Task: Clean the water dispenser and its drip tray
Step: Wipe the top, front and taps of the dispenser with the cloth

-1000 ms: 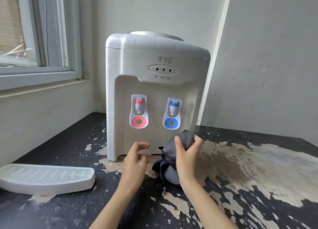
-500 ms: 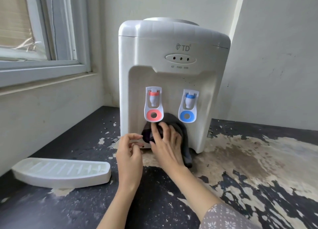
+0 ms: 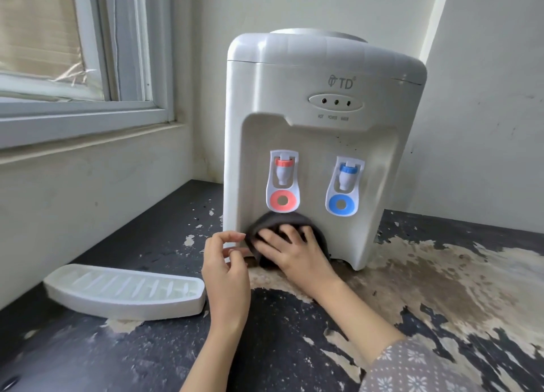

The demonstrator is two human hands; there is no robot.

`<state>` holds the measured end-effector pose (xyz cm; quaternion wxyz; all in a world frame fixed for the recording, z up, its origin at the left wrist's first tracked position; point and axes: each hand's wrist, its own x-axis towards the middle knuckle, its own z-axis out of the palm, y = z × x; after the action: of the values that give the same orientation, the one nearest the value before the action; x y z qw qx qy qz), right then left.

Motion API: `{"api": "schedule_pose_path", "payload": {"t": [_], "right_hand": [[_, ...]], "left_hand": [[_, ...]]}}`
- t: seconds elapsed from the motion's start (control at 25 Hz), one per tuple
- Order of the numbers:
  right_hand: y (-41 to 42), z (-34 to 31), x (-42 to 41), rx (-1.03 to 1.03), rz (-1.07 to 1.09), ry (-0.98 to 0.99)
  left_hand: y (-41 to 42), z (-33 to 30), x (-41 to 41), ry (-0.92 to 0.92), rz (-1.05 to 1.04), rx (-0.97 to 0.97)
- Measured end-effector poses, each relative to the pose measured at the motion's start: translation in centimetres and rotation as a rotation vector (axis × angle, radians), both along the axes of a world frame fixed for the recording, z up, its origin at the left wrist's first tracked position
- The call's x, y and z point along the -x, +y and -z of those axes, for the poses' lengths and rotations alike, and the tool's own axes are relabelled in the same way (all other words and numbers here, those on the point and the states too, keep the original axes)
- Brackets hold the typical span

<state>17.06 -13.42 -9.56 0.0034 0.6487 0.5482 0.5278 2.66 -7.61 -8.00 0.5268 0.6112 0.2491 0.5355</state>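
A dark worktop (image 3: 147, 359) with its coating flaked away in large pale, stained patches carries a white plastic two-tap water dispenser (image 3: 318, 144), standing upright just beyond the right grip (image 3: 294, 253). A white slotted plastic drip tray (image 3: 126, 291) lies flat just left of the left grip (image 3: 226, 271)

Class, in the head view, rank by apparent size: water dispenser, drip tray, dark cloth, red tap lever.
1. water dispenser
2. drip tray, though nearer the camera
3. dark cloth, partly hidden under the right hand
4. red tap lever
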Motion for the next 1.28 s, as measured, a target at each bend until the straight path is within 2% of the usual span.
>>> {"api": "schedule_pose_path", "payload": {"t": [0.08,0.16,0.36,0.52,0.6,0.68,0.8,0.88,1.0,1.28], "right_hand": [[-1.0,-0.1,-0.5,0.079,-0.048,-0.036],[-1.8,-0.5,-0.8,0.032,-0.038,0.017],[-3.0,-0.7,-0.8,-0.451,0.155,0.376],[0.8,-2.9,1.1,-0.587,0.154,0.711],[2.6,-3.4,1.3,-0.635,0.169,0.677],[2.7,-3.2,0.8,-0.602,0.145,0.556],[0.2,-2.0,-1.2,-0.334,0.092,0.231],[-1.6,-1.4,-2.0,-0.168,0.118,0.101],[-1.9,-0.7,-1.7,-0.168,0.125,0.115],[4.6,-2.4,3.4,-0.355,0.113,0.382]], "left_hand": [[0.0,0.0,0.1,0.006,-0.002,0.004],[0.1,-0.1,0.3,0.013,-0.014,0.019],[0.1,0.0,0.2,-0.004,0.009,0.041],[-0.2,0.0,-0.2,-0.006,0.026,0.031],[0.0,0.0,-0.2,-0.006,0.017,0.033],[0.1,0.0,-0.2,-0.006,0.011,0.045],[-0.1,-0.2,-0.3,-0.002,0.023,0.039],[-0.2,-0.3,-0.4,0.003,0.027,0.015],[-0.2,-0.2,-0.3,-0.001,0.003,0.001],[-0.1,-0.1,0.1,0.005,-0.011,-0.024]]}}
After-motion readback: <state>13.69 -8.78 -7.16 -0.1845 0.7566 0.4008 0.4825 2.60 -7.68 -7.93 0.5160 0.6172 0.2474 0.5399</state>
